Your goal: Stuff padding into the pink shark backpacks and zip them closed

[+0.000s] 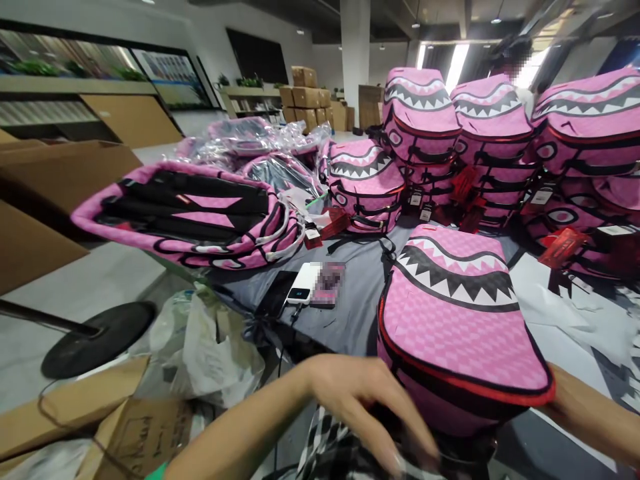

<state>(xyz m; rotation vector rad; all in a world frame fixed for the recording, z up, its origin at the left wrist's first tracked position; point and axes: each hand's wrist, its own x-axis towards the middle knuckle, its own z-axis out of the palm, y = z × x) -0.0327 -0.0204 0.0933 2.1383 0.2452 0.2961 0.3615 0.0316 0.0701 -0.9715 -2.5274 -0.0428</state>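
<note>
At the near edge of the bench, the left hand point(367, 400) hovers palm down with its fingers spread and curled, their tips blurred, over the lower front of a pink checkered fabric backpack point(460, 320) with a shark-mouth print and red piping. Whether the fingertips touch the bag cannot be told. The right forearm comes in from the right behind the same backpack; the right hand is hidden by the bag, so its state cannot be told. The backpack stands at the front of the grey-covered bench point(355, 300), tilted toward the camera. Just left of it lie a white power bank point(303, 283) and a phone point(329, 285), side by side. Farther left another pink backpack point(190, 213) lies on its front, black straps up. Behind, stacks of matching pink shark-mouth backpacks point(495, 133) with red tags fill the right side, and bags in clear plastic wrap point(260, 143) pile at the back. A brown cardboard box point(50, 200) stands on the left
</note>
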